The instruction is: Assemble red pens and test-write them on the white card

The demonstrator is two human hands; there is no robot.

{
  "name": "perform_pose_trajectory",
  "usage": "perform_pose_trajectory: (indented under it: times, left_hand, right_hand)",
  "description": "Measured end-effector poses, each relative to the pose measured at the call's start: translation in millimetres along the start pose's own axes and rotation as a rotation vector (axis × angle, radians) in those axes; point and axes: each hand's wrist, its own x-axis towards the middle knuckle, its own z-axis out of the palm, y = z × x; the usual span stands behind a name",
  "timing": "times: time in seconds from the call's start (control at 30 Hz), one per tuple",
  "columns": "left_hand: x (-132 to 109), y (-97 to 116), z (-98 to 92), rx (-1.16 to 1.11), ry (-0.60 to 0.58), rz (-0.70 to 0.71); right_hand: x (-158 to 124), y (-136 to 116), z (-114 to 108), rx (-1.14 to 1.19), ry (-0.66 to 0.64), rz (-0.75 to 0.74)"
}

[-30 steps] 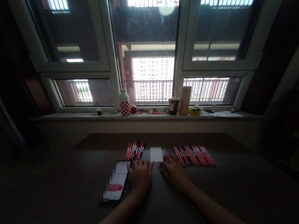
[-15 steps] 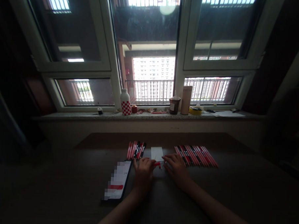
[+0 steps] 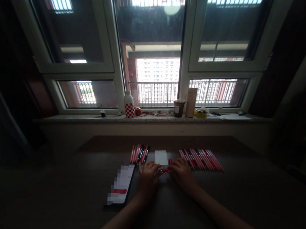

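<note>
My left hand (image 3: 148,178) is closed in a pinch on a short red pen-like piece (image 3: 165,170), its left end hidden by the fingers. At the other end of that piece, the fingertips of my right hand (image 3: 183,172) close on it. A second small red piece (image 3: 170,161) shows upright by the right index finger; I cannot tell if it is held. Just beyond the fingers lies a white card (image 3: 161,156). Red and black pens and pencils lie in a short row (image 3: 139,153) left of the card and a longer row (image 3: 201,159) to its right.
A phone (image 3: 121,185) with a lit screen lies left of my left hand on the dark table (image 3: 76,178). On the windowsill (image 3: 152,118) behind stand a checked bottle (image 3: 129,108), a drink cup (image 3: 178,109), a tan flask (image 3: 191,102) and a yellow tape roll (image 3: 200,113).
My right fingers have come in from the right to the red piece in my left hand. The second red piece now shows above the right fingertips.
</note>
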Motion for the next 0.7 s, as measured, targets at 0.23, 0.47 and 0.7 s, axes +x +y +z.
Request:
perform_pose_trajectory:
  times: [0.23,0.47,0.7]
  left_hand:
    - [0.2,0.4,0.6,0.076,-0.01,-0.01]
    - [-0.3,4.3,-1.7,0.094,0.012,0.007]
    - [-2.3,1.8,1.8,0.135,0.012,0.049]
  right_hand:
    - [0.7,-0.4,-0.8,-0.047,-0.02,0.004]
    - [-1.4,3.5,5.8,-0.097,-0.045,0.022]
    - [-1.7,4.9,8.2,-0.056,0.022,-0.005]
